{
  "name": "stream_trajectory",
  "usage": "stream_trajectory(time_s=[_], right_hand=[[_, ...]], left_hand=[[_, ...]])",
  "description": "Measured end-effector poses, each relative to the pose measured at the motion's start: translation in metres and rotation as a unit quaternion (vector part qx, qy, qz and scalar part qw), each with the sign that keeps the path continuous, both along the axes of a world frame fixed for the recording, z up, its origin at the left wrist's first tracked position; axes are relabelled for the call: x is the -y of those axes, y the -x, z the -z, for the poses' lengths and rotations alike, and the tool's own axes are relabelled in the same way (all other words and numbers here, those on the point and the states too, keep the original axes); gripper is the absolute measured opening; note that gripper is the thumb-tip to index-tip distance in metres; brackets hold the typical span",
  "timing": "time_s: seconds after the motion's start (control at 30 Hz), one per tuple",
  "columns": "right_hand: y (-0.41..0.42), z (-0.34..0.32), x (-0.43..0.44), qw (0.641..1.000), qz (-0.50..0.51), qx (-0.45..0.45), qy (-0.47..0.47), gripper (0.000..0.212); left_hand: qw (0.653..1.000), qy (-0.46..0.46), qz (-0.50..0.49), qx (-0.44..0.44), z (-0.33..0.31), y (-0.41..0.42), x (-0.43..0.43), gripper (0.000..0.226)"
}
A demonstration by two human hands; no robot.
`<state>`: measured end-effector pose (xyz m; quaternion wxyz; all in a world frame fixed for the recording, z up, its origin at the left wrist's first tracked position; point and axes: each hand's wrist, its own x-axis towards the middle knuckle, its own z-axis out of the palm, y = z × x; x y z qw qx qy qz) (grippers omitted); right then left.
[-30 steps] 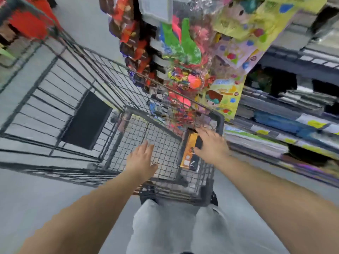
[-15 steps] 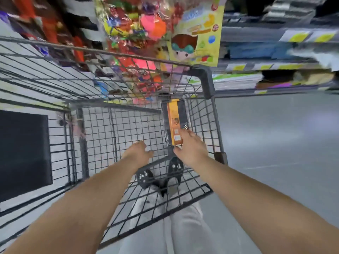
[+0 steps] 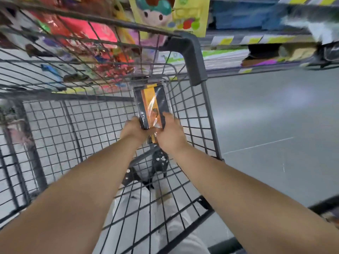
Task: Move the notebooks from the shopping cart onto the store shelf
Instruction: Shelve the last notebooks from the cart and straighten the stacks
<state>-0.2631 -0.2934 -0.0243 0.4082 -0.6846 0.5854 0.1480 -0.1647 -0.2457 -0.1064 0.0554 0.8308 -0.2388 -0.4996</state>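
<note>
I have both hands down inside the shopping cart (image 3: pixel 194 57), at its far right corner. My left hand (image 3: pixel 134 128) grips the near left edge of the notebooks (image 3: pixel 152 105), and my right hand (image 3: pixel 171 132) closes on the near right edge, fingers curled over the top. The notebooks are a black pack with an orange band, wrapped in clear plastic (it glints), lying against the cart's right wire wall. Beyond the cart, to the far right, runs the store shelf (image 3: pixel 256 40) with yellow price tags on its edge. Bright packaged toys (image 3: pixel 165 13) hang at the far left, blurred.
</note>
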Motion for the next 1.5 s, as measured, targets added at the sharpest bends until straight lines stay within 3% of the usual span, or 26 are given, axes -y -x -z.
stream_trajectory(time_s=[0.17, 0.3, 0.53, 0.7, 0.87, 1.0, 1.1, 1.2, 1.33, 1.43, 1.5], right_hand=[[-0.005, 0.005, -0.007, 0.999, -0.027, -0.027, 0.015, 0.059], [-0.006, 0.015, -0.016, 0.998, -0.027, -0.041, 0.032, 0.058], [-0.022, 0.046, -0.029, 0.994, 0.076, -0.078, 0.007, 0.078], [-0.033, 0.069, -0.029, 0.975, 0.131, -0.177, 0.041, 0.098], [-0.035, 0.074, -0.034, 0.964, 0.149, -0.204, 0.081, 0.083], [-0.033, 0.071, -0.046, 0.965, 0.205, -0.148, 0.076, 0.067], [-0.033, 0.057, -0.054, 0.978, 0.206, -0.031, -0.011, 0.045], [-0.032, 0.017, -0.058, 0.973, 0.212, 0.065, -0.071, 0.025], [-0.022, -0.055, -0.057, 0.971, 0.199, 0.115, -0.072, 0.017], [-0.003, -0.11, -0.057, 0.968, 0.184, 0.163, -0.055, 0.014], [0.012, -0.14, -0.058, 0.963, 0.182, 0.194, -0.035, 0.016]], left_hand=[[0.997, 0.039, -0.06, -0.019, -0.004, -0.014, -0.023, 0.036], [0.98, 0.093, -0.164, -0.057, -0.028, -0.027, -0.054, 0.033], [0.963, 0.127, -0.236, 0.039, -0.063, -0.067, -0.114, 0.031], [0.938, 0.143, -0.316, 0.015, -0.056, -0.076, -0.14, 0.022], [0.939, 0.132, -0.319, 0.011, -0.045, -0.075, -0.152, 0.023], [0.931, 0.143, -0.334, 0.024, -0.051, -0.073, -0.153, 0.025], [0.932, 0.159, -0.325, 0.03, -0.071, -0.073, -0.15, 0.034], [0.935, 0.175, -0.306, 0.046, -0.107, -0.074, -0.147, 0.038], [0.937, 0.189, -0.29, 0.048, -0.164, -0.074, -0.144, 0.062], [0.934, 0.224, -0.276, 0.038, -0.214, -0.066, -0.133, 0.057], [0.929, 0.263, -0.258, 0.035, -0.245, -0.058, -0.127, 0.04]])
